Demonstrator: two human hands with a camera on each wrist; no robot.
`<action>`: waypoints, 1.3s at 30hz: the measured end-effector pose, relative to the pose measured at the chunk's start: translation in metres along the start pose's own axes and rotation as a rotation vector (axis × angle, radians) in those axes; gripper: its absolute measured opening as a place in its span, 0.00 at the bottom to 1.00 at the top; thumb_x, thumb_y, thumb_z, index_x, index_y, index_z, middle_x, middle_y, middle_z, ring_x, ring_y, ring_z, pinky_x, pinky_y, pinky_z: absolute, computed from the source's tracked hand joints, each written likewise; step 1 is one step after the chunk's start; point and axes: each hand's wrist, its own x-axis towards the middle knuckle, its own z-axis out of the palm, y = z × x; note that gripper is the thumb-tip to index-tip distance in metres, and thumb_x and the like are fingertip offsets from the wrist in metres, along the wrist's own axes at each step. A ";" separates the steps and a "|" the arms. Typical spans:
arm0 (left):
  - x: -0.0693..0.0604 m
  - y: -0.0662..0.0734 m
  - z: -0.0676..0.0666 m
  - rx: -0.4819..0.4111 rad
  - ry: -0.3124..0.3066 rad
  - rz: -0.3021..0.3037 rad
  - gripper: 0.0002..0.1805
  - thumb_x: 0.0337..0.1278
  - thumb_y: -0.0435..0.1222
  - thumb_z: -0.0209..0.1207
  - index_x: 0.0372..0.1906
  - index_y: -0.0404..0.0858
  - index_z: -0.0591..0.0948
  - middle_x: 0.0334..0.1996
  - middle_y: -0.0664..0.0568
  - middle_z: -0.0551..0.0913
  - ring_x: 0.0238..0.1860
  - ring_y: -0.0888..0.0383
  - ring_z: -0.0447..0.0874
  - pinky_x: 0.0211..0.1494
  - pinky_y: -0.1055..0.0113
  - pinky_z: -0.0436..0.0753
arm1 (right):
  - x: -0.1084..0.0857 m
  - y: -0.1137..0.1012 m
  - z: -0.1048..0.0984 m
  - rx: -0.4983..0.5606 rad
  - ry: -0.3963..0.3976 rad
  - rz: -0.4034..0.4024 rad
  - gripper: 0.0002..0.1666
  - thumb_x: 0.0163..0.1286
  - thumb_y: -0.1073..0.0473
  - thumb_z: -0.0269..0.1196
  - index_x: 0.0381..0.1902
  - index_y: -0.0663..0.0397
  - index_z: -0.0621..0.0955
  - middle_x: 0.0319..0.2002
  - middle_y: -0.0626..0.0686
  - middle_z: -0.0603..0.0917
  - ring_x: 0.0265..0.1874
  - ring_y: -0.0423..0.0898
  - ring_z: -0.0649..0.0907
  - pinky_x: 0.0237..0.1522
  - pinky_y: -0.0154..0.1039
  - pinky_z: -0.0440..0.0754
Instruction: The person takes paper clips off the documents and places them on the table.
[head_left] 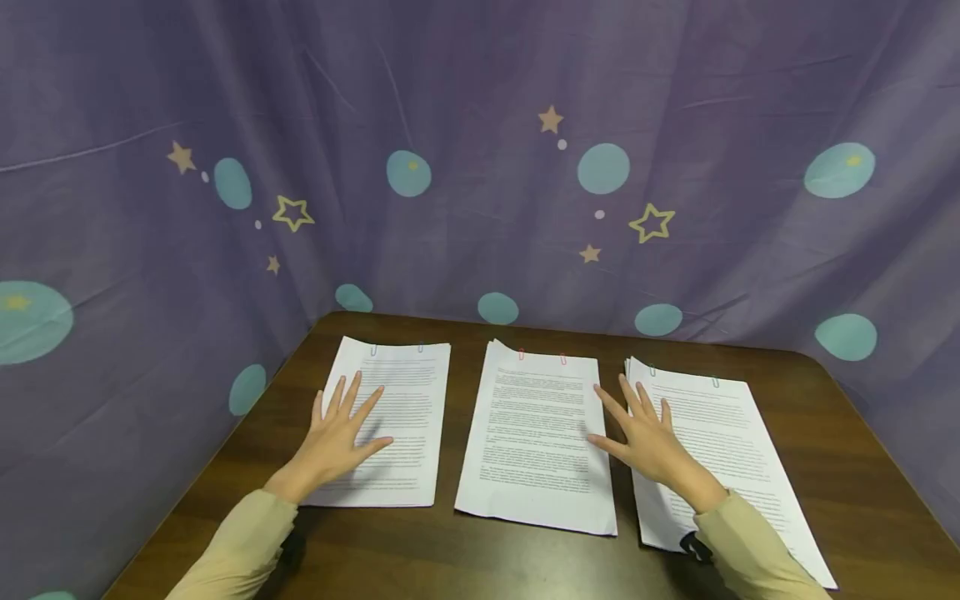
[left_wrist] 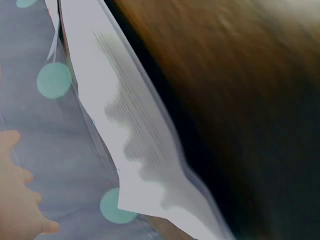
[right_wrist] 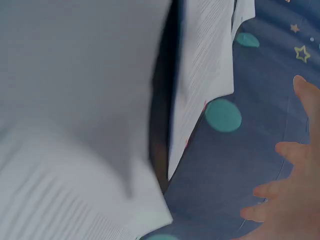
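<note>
Three stacks of printed paper lie side by side on a brown table. Over the left paper stack (head_left: pixel 405 417) my left hand (head_left: pixel 335 442) is spread, fingers apart, its shadow falling on the print; in the left wrist view that hand (left_wrist: pixel 17 195) appears at the left edge, above the sheets. My right hand (head_left: pixel 651 442) is spread too, between the middle paper stack (head_left: pixel 536 442) and the right paper stack (head_left: pixel 738 450), holding nothing. Blue paper clips (head_left: pixel 421 347) sit on the left stack's top edge, red paper clips (head_left: pixel 563 359) on the middle one, teal paper clips (head_left: pixel 715 382) on the right.
The wooden table (head_left: pixel 420 554) has rounded far corners. A purple curtain (head_left: pixel 480 225) with stars and teal ovals hangs right behind it and along the left side. Strips of bare wood separate the stacks. A black band (head_left: pixel 696 546) shows at the right sleeve.
</note>
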 end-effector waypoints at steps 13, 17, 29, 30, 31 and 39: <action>-0.014 -0.028 -0.003 -0.033 0.078 -0.031 0.38 0.52 0.55 0.52 0.64 0.38 0.60 0.67 0.36 0.44 0.66 0.40 0.37 0.62 0.40 0.38 | 0.039 -0.046 0.023 0.157 0.026 -0.117 0.41 0.58 0.40 0.57 0.66 0.44 0.57 0.66 0.66 0.47 0.63 0.63 0.52 0.58 0.66 0.43; -0.015 -0.036 -0.003 -0.040 0.085 -0.055 0.37 0.53 0.54 0.52 0.63 0.37 0.61 0.65 0.34 0.47 0.65 0.38 0.43 0.61 0.40 0.42 | 0.048 -0.060 0.029 0.200 -0.002 -0.119 0.41 0.59 0.41 0.57 0.66 0.44 0.58 0.66 0.66 0.48 0.63 0.64 0.54 0.58 0.64 0.45; -0.015 -0.057 0.000 -0.172 0.102 -0.160 0.34 0.56 0.50 0.52 0.60 0.31 0.63 0.61 0.28 0.55 0.56 0.29 0.56 0.54 0.36 0.54 | 0.075 -0.091 0.059 0.424 -0.095 -0.145 0.39 0.60 0.46 0.59 0.65 0.50 0.59 0.64 0.69 0.52 0.60 0.66 0.59 0.54 0.61 0.62; -0.015 -0.059 0.000 -0.180 0.101 -0.171 0.34 0.56 0.50 0.52 0.60 0.31 0.63 0.60 0.28 0.56 0.55 0.28 0.56 0.53 0.35 0.55 | 0.076 -0.094 0.061 0.435 -0.097 -0.153 0.39 0.60 0.46 0.58 0.65 0.51 0.59 0.63 0.69 0.53 0.60 0.65 0.60 0.54 0.61 0.62; -0.014 -0.061 0.000 -0.187 0.100 -0.182 0.34 0.56 0.50 0.52 0.60 0.30 0.63 0.60 0.28 0.56 0.55 0.28 0.57 0.53 0.35 0.55 | 0.078 -0.096 0.063 0.443 -0.100 -0.160 0.38 0.60 0.46 0.58 0.65 0.51 0.59 0.63 0.69 0.54 0.60 0.64 0.60 0.54 0.59 0.62; -0.013 -0.072 0.002 -0.213 0.069 -0.238 0.33 0.58 0.49 0.50 0.59 0.28 0.64 0.57 0.27 0.60 0.54 0.29 0.60 0.52 0.37 0.60 | 0.092 -0.116 0.082 0.561 -0.118 -0.185 0.34 0.62 0.52 0.58 0.62 0.59 0.62 0.59 0.64 0.63 0.57 0.60 0.66 0.56 0.53 0.64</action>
